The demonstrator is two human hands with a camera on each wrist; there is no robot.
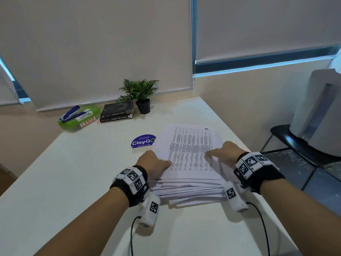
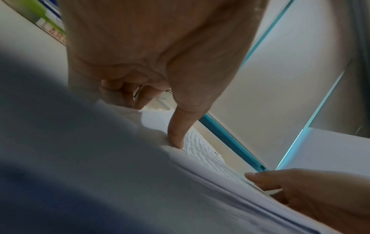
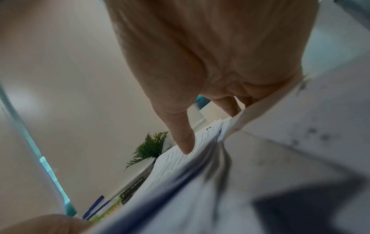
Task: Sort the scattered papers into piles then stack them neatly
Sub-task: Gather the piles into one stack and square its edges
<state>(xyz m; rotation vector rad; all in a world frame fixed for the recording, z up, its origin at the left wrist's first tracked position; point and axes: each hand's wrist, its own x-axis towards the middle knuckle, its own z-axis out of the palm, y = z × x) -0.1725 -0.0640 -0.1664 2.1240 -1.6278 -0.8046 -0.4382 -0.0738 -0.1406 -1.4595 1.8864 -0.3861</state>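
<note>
A thick, uneven stack of printed papers (image 1: 190, 145) lies in the middle of the white table (image 1: 83, 172), its sheets fanned out at the near edge. My left hand (image 1: 155, 161) grips the stack's left side. Its thumb (image 2: 176, 134) presses on the top sheet (image 2: 210, 156) and its fingers curl at the edge below. My right hand (image 1: 225, 151) holds the right side the same way, thumb (image 3: 184, 139) on the top sheet (image 3: 176, 159) and fingers (image 3: 230, 106) tucked along the edge. The stack's underside is hidden.
At the back of the table stand a green box (image 1: 78, 117) with a blue stapler on it, two dark books (image 1: 118, 111) and a small potted plant (image 1: 141, 93). A blue round sticker (image 1: 143, 141) lies left of the papers. Right of the table stands a black stand (image 1: 287, 139) with a white appliance.
</note>
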